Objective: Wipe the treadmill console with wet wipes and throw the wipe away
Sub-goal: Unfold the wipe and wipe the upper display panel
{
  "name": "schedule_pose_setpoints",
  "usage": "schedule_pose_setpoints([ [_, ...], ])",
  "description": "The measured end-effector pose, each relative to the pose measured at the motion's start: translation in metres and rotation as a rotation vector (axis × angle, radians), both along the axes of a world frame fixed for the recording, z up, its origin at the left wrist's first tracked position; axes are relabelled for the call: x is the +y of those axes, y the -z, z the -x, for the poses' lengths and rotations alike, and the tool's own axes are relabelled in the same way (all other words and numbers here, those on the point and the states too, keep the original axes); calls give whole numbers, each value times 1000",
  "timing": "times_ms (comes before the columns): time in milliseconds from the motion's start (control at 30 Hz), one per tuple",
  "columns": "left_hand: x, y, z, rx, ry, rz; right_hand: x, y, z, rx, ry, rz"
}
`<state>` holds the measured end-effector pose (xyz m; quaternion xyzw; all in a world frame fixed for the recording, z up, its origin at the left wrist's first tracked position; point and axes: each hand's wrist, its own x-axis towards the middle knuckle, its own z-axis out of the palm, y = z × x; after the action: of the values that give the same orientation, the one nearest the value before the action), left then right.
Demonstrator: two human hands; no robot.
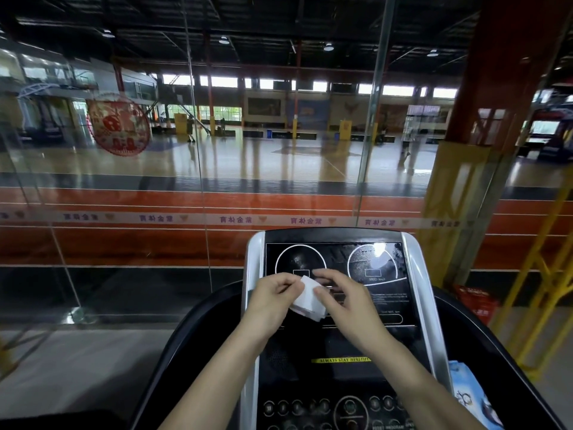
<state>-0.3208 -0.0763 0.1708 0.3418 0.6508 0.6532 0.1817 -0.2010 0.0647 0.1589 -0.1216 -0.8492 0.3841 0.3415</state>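
You see a glossy black console panel (338,262) with smeared sheen, brushed silver side rails (252,274), and a soft matt white wipe (308,297).

I hold a folded white wet wipe (307,297) between both hands above the treadmill console (387,293): my left hand (273,301) pinches its nine o'clock edge, my right hand (347,301) grips its three o'clock side. A blue wipes pack (474,395) lies at four o'clock.

Counts: 2 hands, left (273,297) and right (347,301), centre frame. 1 wipe (308,297) between them. 1 console (338,305), lower centre. 1 wipe pack (474,395), lower right. 1 red crate (476,302), right. 1 red decal (119,125), upper left.
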Motion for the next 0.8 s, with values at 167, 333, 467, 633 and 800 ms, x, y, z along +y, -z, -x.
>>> schedule_pose_setpoints([
  [167,4,10,14,111,-75,23,-11,-3,6,-46,-72,93],
  [333,2,20,27,211,-172,63,-4,5,26,-18,-20,106],
  [467,7,17,42,235,-302,77,9,-2,61,-29,27,-17],
  [633,16,24,79,404,-445,151,28,-13,123,-42,12,-247],
  [800,18,38,90,802,-538,301,42,-2,163,18,44,-642],
])
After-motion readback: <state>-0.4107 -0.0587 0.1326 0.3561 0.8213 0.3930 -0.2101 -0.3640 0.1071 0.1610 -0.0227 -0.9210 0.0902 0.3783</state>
